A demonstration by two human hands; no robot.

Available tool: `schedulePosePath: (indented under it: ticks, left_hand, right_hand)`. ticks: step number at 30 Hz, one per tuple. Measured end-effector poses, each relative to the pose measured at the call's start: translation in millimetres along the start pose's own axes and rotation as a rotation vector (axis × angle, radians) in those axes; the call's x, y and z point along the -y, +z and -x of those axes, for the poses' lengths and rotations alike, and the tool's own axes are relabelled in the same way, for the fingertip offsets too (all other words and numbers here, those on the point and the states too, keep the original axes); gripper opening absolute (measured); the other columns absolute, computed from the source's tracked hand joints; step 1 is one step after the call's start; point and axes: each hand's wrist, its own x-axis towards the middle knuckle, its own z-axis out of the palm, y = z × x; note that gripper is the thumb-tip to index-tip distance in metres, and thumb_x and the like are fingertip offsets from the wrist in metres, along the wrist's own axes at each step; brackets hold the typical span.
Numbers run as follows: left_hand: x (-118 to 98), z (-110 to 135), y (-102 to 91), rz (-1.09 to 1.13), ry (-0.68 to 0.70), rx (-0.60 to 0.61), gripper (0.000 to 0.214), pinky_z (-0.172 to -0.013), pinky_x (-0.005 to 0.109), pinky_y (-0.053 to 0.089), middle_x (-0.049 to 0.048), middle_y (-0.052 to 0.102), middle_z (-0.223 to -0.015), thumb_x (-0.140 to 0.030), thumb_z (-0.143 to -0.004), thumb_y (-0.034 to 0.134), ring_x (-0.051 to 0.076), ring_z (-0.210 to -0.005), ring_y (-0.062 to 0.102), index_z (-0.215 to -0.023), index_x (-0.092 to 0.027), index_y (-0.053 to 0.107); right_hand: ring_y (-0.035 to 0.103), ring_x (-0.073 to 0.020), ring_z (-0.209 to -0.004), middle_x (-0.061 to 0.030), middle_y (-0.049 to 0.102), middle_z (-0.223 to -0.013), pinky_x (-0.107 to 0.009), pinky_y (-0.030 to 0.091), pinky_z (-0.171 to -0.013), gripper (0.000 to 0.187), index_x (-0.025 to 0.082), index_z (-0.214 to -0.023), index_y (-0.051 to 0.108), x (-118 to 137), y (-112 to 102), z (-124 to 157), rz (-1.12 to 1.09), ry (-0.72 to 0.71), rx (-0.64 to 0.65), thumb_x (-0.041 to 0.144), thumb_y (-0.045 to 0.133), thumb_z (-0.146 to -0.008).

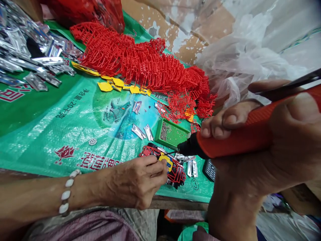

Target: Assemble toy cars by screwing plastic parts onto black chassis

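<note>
A red and black toy vehicle [179, 174] with a cage-like frame and a yellow panel [167, 163] lies near the front edge of the table. My left hand [146, 180] grips it from the near side, fingers bent at the yellow panel. In my right hand [253, 164] is a red electric screwdriver [240, 134] with a black nose. Its thin bit points left and down to the top of the vehicle, by the panel; whether it touches a screw I cannot tell. Just behind the vehicle, a green tray [163, 142] holds small screws.
Red plastic frames [140, 63] form a long heap across the back. Yellow pieces [105, 86] lie along it. Silvery parts [37, 63] are piled at far left, with several strips [138, 131] near the tray. A dark keypad device [209, 170] lies right of the vehicle.
</note>
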Motion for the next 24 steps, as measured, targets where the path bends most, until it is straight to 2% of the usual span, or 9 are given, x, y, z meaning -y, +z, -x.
schedulePosePath:
  ticks: [4,7,10,14,18,21,24]
  left_hand:
    - [-0.3,0.5,1.0,0.007,-0.012,0.0,0.02,-0.07,0.035,0.054,0.0181,0.071,-0.104,-0.005,-0.083,0.058,0.024,-0.09,0.063,-0.068,-0.013,0.067]
    - [-0.2,0.8,0.6,0.011,-0.004,0.011,0.019,-0.072,0.035,0.055,0.0178,0.071,-0.105,-0.007,-0.084,0.06,0.025,-0.094,0.063,-0.068,-0.014,0.066]
    - [-0.3,1.2,1.1,0.015,-0.002,0.016,0.018,-0.073,0.036,0.055,0.0179,0.07,-0.105,-0.007,-0.084,0.06,0.025,-0.096,0.063,-0.068,-0.013,0.066]
    - [-0.1,1.9,4.1,0.033,-0.012,-0.044,0.022,-0.072,0.037,0.056,0.0183,0.07,-0.104,-0.005,-0.087,0.055,0.026,-0.094,0.065,-0.07,-0.012,0.068]
    - [0.0,1.5,6.6,0.054,-0.04,-0.108,0.026,-0.077,0.04,0.057,0.0177,0.071,-0.103,-0.005,-0.091,0.049,0.027,-0.096,0.065,-0.079,-0.009,0.072]
    - [0.0,0.7,6.7,0.068,-0.09,-0.112,0.03,-0.077,0.041,0.058,0.0162,0.071,-0.102,-0.004,-0.093,0.044,0.027,-0.094,0.066,-0.089,-0.006,0.073]
    - [0.4,0.8,6.6,0.048,-0.088,-0.103,0.032,-0.077,0.042,0.058,0.0158,0.071,-0.103,-0.005,-0.094,0.041,0.027,-0.092,0.067,-0.093,-0.005,0.073]
  right_hand:
    - [0.052,-0.0116,-0.044,0.0058,0.057,-0.059,-0.027,0.048,-0.04,0.016,0.02,-0.095,0.063,1.0,-0.2,3.0,0.052,0.019,0.025,0.026,0.056,-0.081]
    - [0.052,-0.0118,-0.043,0.0061,0.057,-0.058,-0.028,0.048,-0.038,0.021,0.019,-0.094,0.062,-0.9,0.3,3.6,0.036,-0.023,0.043,0.033,0.062,-0.08]
    - [0.052,-0.0118,-0.043,0.0065,0.058,-0.058,-0.027,0.048,-0.039,0.021,0.019,-0.095,0.061,-2.1,1.0,4.1,0.021,0.008,0.05,0.033,0.063,-0.08]
    - [0.053,-0.0108,-0.045,0.0068,0.056,-0.058,-0.026,0.048,-0.041,0.022,0.02,-0.094,0.066,-1.7,1.8,4.5,-0.038,0.027,0.088,0.036,0.065,-0.079]
    - [0.05,-0.0108,-0.042,0.0061,0.056,-0.056,-0.026,0.047,-0.039,0.011,0.02,-0.09,0.065,0.9,1.8,2.5,-0.025,0.0,0.025,0.029,0.062,-0.083]
    - [0.05,-0.0114,-0.043,0.005,0.056,-0.058,-0.027,0.047,-0.04,0.009,0.02,-0.092,0.066,3.0,-0.5,1.3,0.019,0.002,-0.005,0.022,0.06,-0.085]
    - [0.05,-0.0123,-0.043,0.005,0.056,-0.058,-0.028,0.047,-0.04,0.009,0.022,-0.091,0.068,4.4,-4.0,1.9,0.014,0.009,0.037,0.023,0.061,-0.085]
